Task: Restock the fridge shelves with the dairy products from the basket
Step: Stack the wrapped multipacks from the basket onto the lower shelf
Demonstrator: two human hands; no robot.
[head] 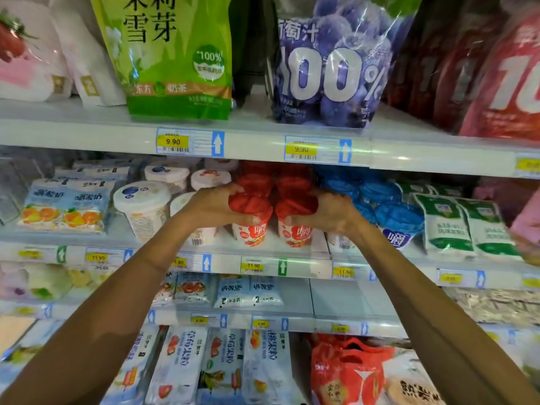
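Note:
Two red-lidded yogurt cups stand side by side at the front of the second fridge shelf [292,268]. My left hand [213,206] grips the left red-lidded cup [251,233], fingers over its lid and thumb on its wall. My right hand [330,213] grips the right red-lidded cup [293,235] the same way. More red-lidded cups [280,178] fill the rows behind them. The basket is not in view.
Blue-lidded cups [388,209] stand right of the red ones, white tubs [143,206] to the left, green-and-white pouches [464,226] farther right. A green bag [175,54] and a purple bag [336,68] sit on the shelf above. Milk pouches and a red bag [347,369] fill the lower shelves.

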